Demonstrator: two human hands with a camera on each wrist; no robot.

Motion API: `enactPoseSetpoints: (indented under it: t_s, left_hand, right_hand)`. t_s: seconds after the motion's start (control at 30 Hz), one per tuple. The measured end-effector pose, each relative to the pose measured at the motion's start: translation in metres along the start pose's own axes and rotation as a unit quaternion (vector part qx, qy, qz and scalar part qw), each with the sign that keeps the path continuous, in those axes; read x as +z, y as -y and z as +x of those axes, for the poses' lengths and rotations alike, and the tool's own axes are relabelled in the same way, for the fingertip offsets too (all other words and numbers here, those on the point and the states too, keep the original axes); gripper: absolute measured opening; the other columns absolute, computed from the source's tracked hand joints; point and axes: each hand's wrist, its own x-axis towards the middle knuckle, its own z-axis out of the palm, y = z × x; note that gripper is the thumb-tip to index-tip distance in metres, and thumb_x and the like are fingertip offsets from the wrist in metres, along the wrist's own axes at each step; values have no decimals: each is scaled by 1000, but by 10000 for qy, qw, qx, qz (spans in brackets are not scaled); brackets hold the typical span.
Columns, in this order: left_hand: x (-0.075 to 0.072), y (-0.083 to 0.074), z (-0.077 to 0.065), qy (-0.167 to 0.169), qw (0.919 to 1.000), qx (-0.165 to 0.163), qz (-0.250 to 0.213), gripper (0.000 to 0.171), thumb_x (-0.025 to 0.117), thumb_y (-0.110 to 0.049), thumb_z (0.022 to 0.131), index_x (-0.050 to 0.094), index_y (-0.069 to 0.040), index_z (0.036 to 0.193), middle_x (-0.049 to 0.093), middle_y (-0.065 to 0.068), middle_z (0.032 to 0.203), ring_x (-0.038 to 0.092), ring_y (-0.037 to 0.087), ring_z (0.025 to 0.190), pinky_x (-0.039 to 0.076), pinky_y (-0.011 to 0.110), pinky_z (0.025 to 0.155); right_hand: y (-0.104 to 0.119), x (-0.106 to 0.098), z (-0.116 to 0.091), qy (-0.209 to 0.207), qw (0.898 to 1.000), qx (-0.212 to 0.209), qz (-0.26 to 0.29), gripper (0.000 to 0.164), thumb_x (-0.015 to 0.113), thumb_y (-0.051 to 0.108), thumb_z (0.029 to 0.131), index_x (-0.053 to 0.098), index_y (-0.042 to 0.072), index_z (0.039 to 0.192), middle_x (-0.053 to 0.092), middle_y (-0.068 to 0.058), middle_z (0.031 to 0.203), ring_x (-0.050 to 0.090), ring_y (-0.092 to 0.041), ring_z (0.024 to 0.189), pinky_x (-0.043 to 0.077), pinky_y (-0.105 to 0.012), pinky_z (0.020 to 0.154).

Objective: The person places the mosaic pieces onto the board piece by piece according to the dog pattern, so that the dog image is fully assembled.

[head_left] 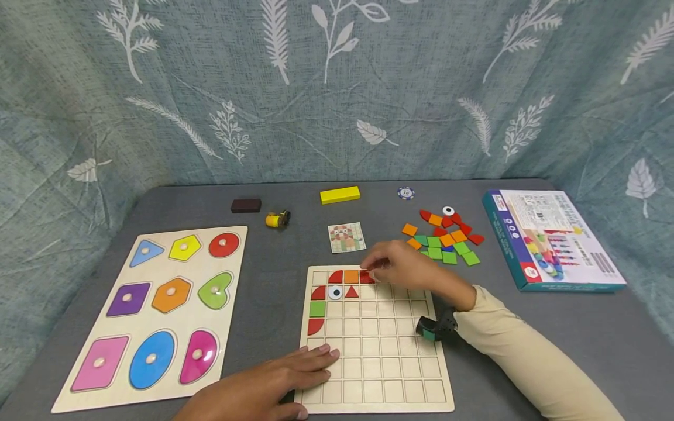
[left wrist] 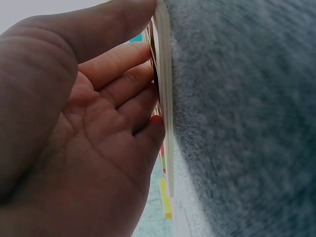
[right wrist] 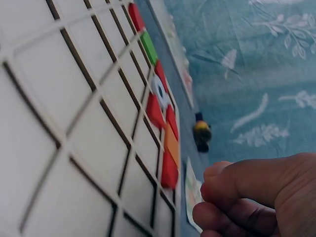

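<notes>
A wooden grid board (head_left: pixel 389 351) lies on the table. Along its top row are a red quarter-round tile (head_left: pixel 336 277), an orange square tile (head_left: pixel 351 277) and another red tile (head_left: pixel 367 277). Below sit an eye tile (head_left: pixel 334 292), a red triangle tile (head_left: pixel 351 292) and a green tile (head_left: pixel 317 309). My right hand (head_left: pixel 397 264) is over the top edge beside the last red tile. In the right wrist view its thumb and curled fingertips (right wrist: pixel 210 190) meet, with nothing visible between them. My left hand (head_left: pixel 279 377) rests straight fingers on the board's lower left; its thumb (left wrist: pixel 113 24) lies along the edge.
Loose coloured tiles (head_left: pixel 447 238) lie beyond my right hand. A picture card (head_left: pixel 346 237) is above the board. Left stands a shape puzzle (head_left: pixel 239 240); right, a box (head_left: pixel 558 240). Farther back are a yellow block (head_left: pixel 339 195), a dark block (head_left: pixel 246 205), a toy bee (head_left: pixel 277 219) and a chip (head_left: pixel 406 193).
</notes>
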Motion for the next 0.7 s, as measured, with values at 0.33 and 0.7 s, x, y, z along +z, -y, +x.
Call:
enactPoseSetpoints:
  t_s: [0.33, 0.7]
  left_hand:
    - [0, -1, 1, 24, 9999, -99, -41, 59, 67, -27, 93, 45, -19, 147, 31, -10, 155, 29, 23, 142, 42, 42, 101]
    - [1, -1, -1, -25, 10000, -92, 7, 59, 68, -26, 92, 46, -18, 146, 31, -9, 155, 29, 24, 142, 43, 41, 101]
  right_hand:
    - [-24, -30, -12, -482, 9974, 510, -140, 18, 66, 0, 90, 72, -1, 107, 66, -8, 102, 60, -21, 87, 51, -34, 74]
    - [-52, -53, -25, -1358, 9836, 1139, -332, 22, 64, 0, 91, 68, -8, 111, 66, -18, 103, 64, -28, 85, 53, -41, 73]
